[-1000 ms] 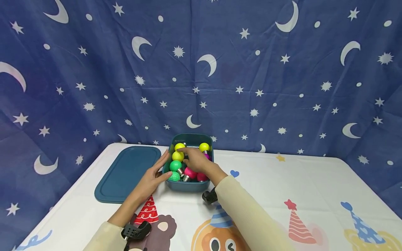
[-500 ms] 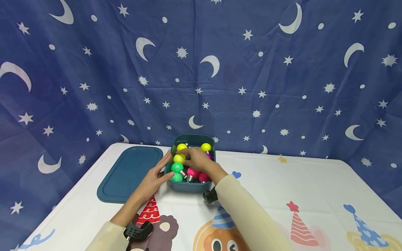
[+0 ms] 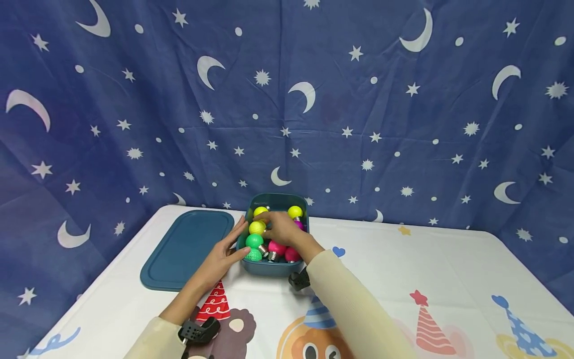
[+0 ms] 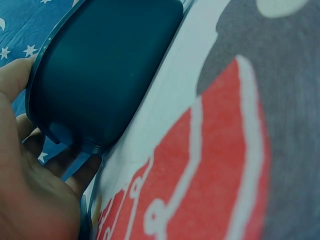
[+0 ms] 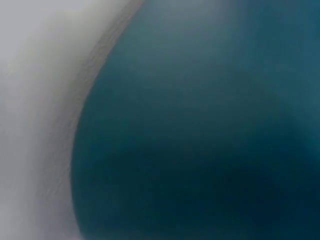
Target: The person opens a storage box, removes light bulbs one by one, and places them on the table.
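Note:
A dark teal box (image 3: 271, 269) holds several small coloured light bulbs with metal screw bases. My left hand (image 3: 219, 257) holds its left side, thumb at the rim; the left wrist view shows fingers (image 4: 86, 172) against the outer wall. Down inside is my right hand (image 3: 283, 229), index finger and thumb reaching left around the base end of a yellow bulb (image 3: 257, 228); I cannot tell whether they pinch it. Green bulbs (image 3: 254, 241) sit nearest the left thumb, with pink bulbs (image 3: 276, 247) at the front. Another yellow bulb (image 3: 294, 212) lies at the back right.
A flat teal lid (image 3: 188, 249) lies on the table left of the box. The white tablecloth (image 3: 372, 259) carries printed party hats and animals. Behind the table hangs a blue curtain (image 3: 332, 149) with moons and stars. The right wrist view is mostly blurred teal.
The head view has shifted slightly, so the scene sits a little further right and lower. Both hands stay at the box; the right fingers barely move over the yellow bulbs.

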A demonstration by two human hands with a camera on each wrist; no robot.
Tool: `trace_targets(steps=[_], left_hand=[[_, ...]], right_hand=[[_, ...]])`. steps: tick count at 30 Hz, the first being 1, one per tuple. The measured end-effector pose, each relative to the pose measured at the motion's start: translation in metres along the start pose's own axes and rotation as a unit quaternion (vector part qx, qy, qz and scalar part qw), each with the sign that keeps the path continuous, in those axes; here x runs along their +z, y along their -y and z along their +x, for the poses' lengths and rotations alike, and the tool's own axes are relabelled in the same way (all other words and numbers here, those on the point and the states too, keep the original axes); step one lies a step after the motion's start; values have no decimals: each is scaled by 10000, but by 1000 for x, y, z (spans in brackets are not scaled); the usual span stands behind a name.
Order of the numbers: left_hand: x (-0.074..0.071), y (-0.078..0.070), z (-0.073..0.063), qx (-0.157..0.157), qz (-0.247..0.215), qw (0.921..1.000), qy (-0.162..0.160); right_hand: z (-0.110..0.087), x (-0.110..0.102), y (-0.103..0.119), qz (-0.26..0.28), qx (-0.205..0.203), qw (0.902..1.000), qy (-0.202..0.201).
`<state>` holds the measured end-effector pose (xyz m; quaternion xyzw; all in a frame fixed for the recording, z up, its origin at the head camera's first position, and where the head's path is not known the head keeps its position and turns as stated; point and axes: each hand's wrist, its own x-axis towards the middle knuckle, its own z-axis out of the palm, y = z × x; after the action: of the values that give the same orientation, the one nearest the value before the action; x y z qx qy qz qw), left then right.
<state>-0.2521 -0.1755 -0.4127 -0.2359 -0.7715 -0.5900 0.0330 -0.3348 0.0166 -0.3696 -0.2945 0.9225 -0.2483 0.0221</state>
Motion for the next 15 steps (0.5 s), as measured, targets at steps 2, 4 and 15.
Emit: trace_targets(steps=[2,4,15], left_hand=[[0,0,0,13,-14,10000,2],[0,1,0,-6,-18,10000,-1],[1,-1,0,-56,94,9999,-44]], right_hand=[[-1,0,-1,82,-11,10000,-38],[-2,-1,-1,208,-20,9998,-80],[-16,-15,-4,1179,-193,9892,-844]])
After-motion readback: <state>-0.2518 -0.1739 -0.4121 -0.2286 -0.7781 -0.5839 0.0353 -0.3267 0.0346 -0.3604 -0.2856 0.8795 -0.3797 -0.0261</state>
